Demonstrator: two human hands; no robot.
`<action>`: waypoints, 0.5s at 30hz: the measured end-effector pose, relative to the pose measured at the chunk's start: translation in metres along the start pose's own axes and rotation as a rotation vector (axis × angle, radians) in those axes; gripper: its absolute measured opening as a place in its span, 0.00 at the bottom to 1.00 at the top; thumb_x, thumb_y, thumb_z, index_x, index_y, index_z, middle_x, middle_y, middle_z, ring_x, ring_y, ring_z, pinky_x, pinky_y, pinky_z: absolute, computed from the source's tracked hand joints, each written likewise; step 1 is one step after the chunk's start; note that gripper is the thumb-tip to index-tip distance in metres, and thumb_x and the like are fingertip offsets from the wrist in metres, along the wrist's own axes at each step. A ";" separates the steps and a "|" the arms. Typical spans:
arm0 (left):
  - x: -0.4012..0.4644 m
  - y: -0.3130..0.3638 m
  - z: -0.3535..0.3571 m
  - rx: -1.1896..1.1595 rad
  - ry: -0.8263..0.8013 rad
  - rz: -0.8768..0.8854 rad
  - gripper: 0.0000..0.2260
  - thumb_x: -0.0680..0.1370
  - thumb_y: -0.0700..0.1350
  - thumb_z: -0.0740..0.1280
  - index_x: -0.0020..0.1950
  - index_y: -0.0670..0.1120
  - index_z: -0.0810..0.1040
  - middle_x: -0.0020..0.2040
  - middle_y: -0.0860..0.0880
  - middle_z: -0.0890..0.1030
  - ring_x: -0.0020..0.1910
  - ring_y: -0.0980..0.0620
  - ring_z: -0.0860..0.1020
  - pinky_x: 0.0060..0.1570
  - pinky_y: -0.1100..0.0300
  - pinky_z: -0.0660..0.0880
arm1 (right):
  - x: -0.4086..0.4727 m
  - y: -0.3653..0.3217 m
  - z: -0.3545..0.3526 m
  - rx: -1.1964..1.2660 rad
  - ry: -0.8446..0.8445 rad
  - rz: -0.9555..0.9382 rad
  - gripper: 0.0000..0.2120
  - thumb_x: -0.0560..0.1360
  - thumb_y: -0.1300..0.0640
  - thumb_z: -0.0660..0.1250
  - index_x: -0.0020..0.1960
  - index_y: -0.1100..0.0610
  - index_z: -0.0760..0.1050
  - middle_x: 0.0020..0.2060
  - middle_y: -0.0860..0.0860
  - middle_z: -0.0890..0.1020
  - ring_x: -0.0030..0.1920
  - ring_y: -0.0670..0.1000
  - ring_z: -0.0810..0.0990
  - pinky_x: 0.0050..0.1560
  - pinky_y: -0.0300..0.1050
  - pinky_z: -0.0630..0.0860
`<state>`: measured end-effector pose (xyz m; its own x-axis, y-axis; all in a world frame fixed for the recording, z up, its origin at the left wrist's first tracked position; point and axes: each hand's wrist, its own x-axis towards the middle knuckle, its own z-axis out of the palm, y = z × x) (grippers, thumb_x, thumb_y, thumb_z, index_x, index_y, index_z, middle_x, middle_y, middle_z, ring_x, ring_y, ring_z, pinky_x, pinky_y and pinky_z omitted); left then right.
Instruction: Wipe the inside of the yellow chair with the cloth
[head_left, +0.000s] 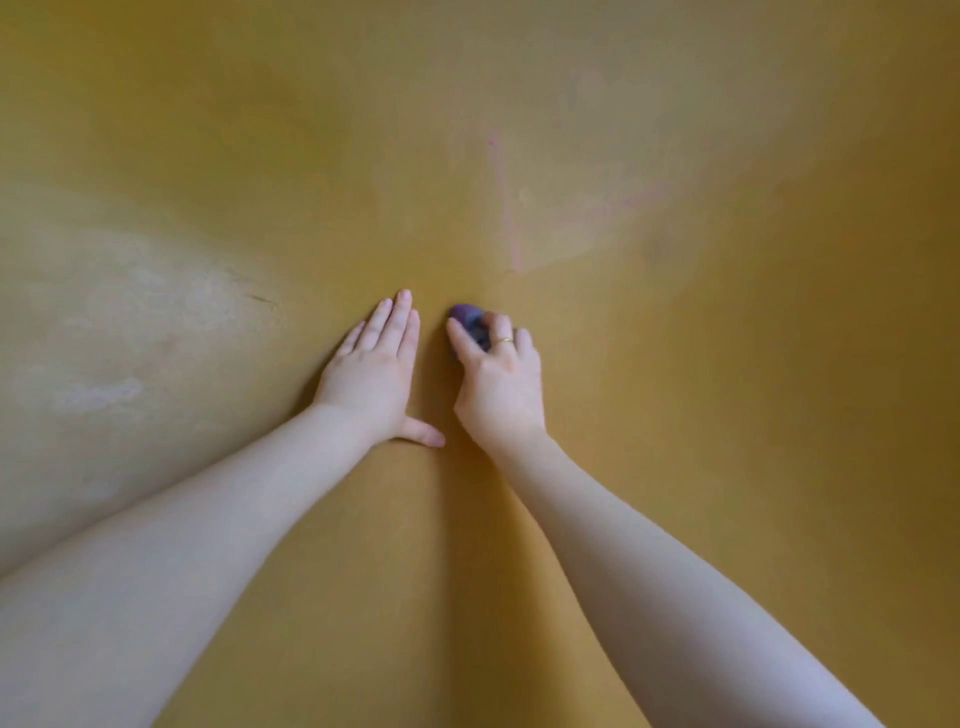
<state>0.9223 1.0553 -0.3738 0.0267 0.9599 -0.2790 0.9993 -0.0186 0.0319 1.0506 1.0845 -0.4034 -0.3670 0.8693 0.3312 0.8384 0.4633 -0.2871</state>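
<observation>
The yellow chair's inner surface (675, 364) fills the whole head view, curving up on all sides. My left hand (376, 369) lies flat on it with fingers together and thumb out to the right, holding nothing. Just to its right, my right hand (496, 374), with a ring on one finger, is closed around a small bunched purple cloth (466, 318). The cloth is pressed against the yellow surface near the centre, and only a small part of it shows between and beyond the fingers.
Pale dusty smears mark the chair's left side (130, 322). A faint pinkish line (506, 208) runs down the surface above the hands, beside a lighter patch at upper right (649, 166). Both bare forearms reach in from the bottom corners.
</observation>
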 end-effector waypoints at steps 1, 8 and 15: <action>0.000 0.000 0.000 -0.002 0.000 0.000 0.60 0.62 0.70 0.68 0.76 0.40 0.37 0.76 0.44 0.33 0.76 0.49 0.37 0.73 0.56 0.42 | 0.002 0.002 -0.003 -0.025 -0.041 -0.074 0.24 0.62 0.66 0.66 0.58 0.58 0.78 0.50 0.64 0.78 0.40 0.63 0.75 0.40 0.50 0.73; 0.001 -0.001 0.003 0.006 -0.005 0.006 0.59 0.63 0.71 0.66 0.75 0.41 0.35 0.75 0.46 0.31 0.75 0.50 0.36 0.73 0.56 0.42 | 0.043 0.102 -0.048 -0.136 0.187 0.242 0.23 0.73 0.67 0.59 0.64 0.50 0.73 0.58 0.60 0.73 0.48 0.62 0.70 0.47 0.51 0.71; 0.004 -0.006 0.004 -0.019 0.010 0.030 0.60 0.62 0.71 0.67 0.75 0.41 0.35 0.75 0.45 0.30 0.75 0.49 0.34 0.73 0.56 0.39 | 0.052 0.042 -0.016 0.012 0.225 0.337 0.21 0.74 0.63 0.61 0.65 0.49 0.72 0.61 0.57 0.72 0.51 0.61 0.71 0.48 0.47 0.69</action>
<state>0.9161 1.0578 -0.3790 0.0564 0.9617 -0.2682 0.9974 -0.0424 0.0579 1.0730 1.1465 -0.3840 0.0258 0.9140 0.4049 0.8914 0.1623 -0.4231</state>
